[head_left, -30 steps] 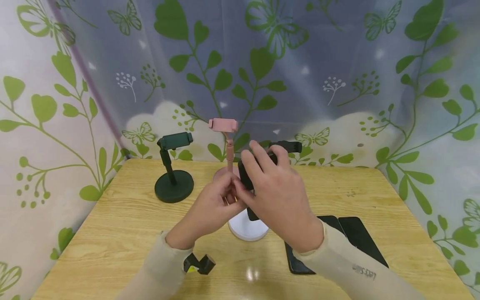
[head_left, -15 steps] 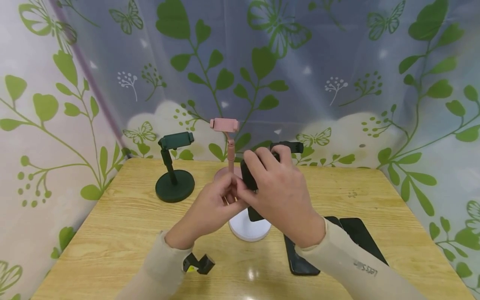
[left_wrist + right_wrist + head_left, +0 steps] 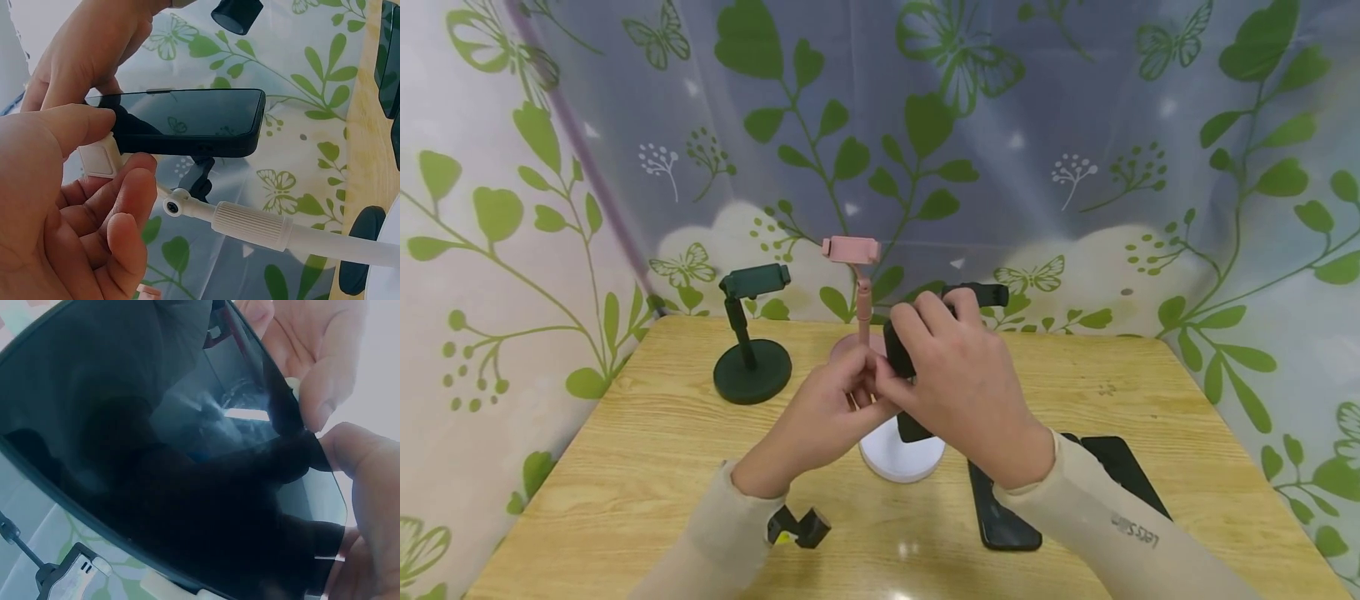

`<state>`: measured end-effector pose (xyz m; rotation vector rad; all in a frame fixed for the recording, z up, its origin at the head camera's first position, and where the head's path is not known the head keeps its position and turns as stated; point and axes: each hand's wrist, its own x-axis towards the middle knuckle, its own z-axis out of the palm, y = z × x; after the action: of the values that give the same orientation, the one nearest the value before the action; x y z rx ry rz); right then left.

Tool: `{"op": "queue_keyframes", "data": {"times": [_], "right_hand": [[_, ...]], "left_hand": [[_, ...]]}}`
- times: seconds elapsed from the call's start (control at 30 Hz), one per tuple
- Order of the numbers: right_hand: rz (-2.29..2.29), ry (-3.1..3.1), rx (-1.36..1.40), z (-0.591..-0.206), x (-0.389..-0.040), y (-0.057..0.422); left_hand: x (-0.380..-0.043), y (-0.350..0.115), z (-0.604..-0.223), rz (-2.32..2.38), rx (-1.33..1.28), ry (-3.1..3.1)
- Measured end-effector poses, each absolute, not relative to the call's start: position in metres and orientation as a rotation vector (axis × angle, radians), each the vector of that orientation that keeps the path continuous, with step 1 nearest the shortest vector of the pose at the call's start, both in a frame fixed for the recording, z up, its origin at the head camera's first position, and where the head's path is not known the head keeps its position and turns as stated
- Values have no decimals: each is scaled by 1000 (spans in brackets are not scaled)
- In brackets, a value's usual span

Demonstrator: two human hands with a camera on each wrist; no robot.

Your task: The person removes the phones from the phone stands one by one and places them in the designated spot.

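Observation:
A black smartphone (image 3: 194, 119) sits in the clamp of a white phone stand, whose round base (image 3: 902, 460) is on the table. My right hand (image 3: 966, 387) grips the phone from above, fingers over its far side. At the phone's left end, my left hand (image 3: 823, 412) pinches the stand's white clamp jaw (image 3: 99, 157), thumb on top and fingers underneath. The stem (image 3: 250, 226) rises below the phone in the left wrist view. In the right wrist view the dark phone screen (image 3: 156, 469) fills most of the picture, with thumbs at its right edge.
Behind the hands stand a dark green phone stand (image 3: 751, 372), a pink one (image 3: 852, 250) and a black one (image 3: 992, 294), partly hidden. Dark phones (image 3: 1009, 521) lie flat at the right under my forearm. A leaf-patterned curtain (image 3: 1075, 108) hangs behind the wooden table (image 3: 647, 467).
The raised fingers of my right hand have come down a little onto the phone's far side. My left hand keeps its pinch on the clamp; the phone has barely moved.

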<state>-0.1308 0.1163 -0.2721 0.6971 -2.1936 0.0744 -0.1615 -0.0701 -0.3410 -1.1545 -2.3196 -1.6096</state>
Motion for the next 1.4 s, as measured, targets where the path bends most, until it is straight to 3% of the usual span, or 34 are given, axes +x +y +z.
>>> {"op": "queue_keyframes", "data": {"times": [0.63,1.4], "right_hand": [[101,-2202,704,-276,-136,122],[131,-2226,723,-270,-136,123]], "left_hand": [[-162,-69,-339,-1517,-1143,-2319],[-168,-67,-347,-1773,-1188,-2188]]}}
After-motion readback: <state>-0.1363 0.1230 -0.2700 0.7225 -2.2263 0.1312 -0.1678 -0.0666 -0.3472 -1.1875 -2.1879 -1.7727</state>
